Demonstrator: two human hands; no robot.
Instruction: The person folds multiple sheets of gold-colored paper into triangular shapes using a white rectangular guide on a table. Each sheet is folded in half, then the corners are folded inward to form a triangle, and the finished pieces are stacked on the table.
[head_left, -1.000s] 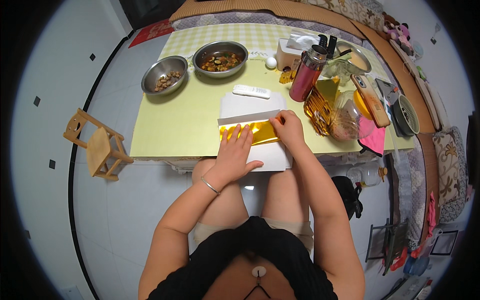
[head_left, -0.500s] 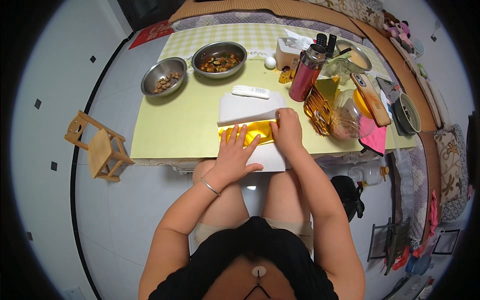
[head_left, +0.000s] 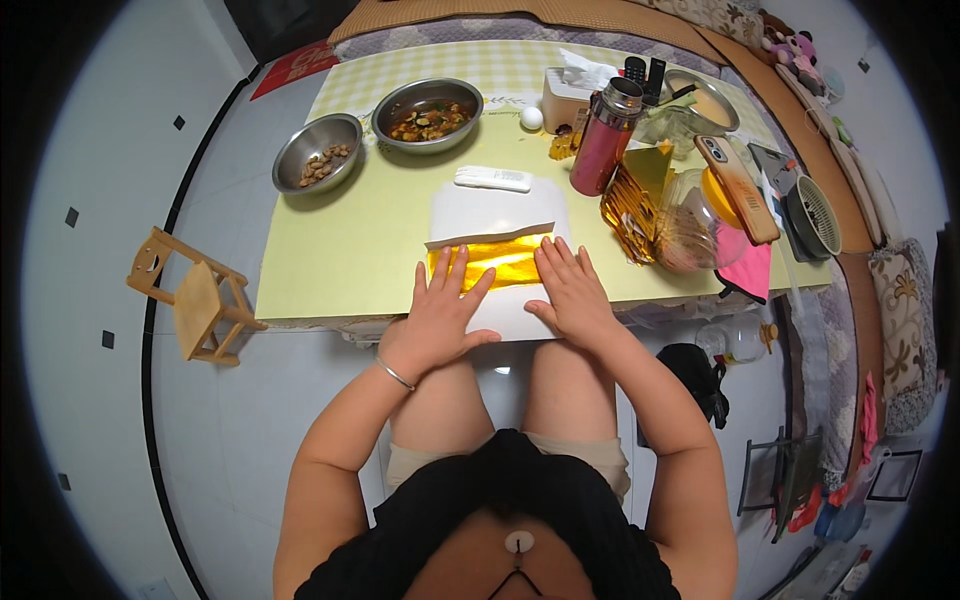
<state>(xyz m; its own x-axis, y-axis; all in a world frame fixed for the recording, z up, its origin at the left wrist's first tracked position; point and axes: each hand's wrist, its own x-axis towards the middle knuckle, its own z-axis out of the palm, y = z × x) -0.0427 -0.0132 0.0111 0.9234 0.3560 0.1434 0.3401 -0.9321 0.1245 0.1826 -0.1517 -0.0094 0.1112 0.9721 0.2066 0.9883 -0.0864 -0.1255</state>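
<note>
A sheet of shiny gold foil paper (head_left: pixel 508 262) lies on a white sheet or board (head_left: pixel 520 312) at the table's near edge. Its far edge is folded over as a pale strip (head_left: pixel 485 236). My left hand (head_left: pixel 437 305) lies flat with fingers spread over the left end of the foil. Over the right end, my right hand (head_left: pixel 575 295) also lies flat, fingertips on the foil near the fold. Neither hand grips anything. Beyond the fold rests a white stick-like object (head_left: pixel 493 179).
Steel bowls, one with nuts (head_left: pixel 318 153) and one with food in liquid (head_left: pixel 427 116), stand at far left. On the right are a pink thermos (head_left: pixel 606 140), folded gold paper pieces (head_left: pixel 628 215), a clear jar (head_left: pixel 686 230) and a phone (head_left: pixel 738 188). A small wooden chair (head_left: pixel 202 295) stands left.
My right hand has gone from pinching the paper's right edge to lying flat on the foil. My left hand has shifted slightly left. The view has moved a little.
</note>
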